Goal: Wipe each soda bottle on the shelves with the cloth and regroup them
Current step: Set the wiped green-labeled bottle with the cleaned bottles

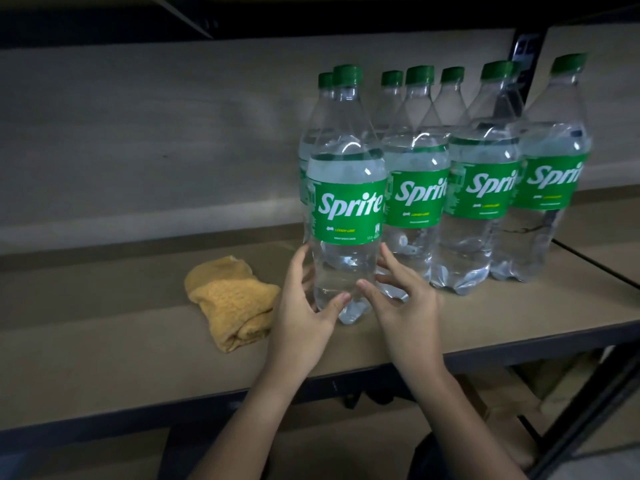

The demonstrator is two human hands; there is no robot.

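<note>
Front Sprite bottle (346, 209) stands upright near shelf (138, 358) front edge, leftmost of front row. Left hand (304, 306) and right hand (401, 306) flank its base — fingers spread, relaxed, thumbs touching plastic, nothing clamped. Yellow cloth (232, 303) lies crumpled on shelf, just left of left hand — untouched.

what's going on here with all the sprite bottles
A person has both hands around the base of the front bottle on the shelf: the left hand on its left side, the right hand on its right, fingers spread. The other bottles stand grouped behind and to the right. The yellow cloth lies folded on the shelf, not in hand.
</note>
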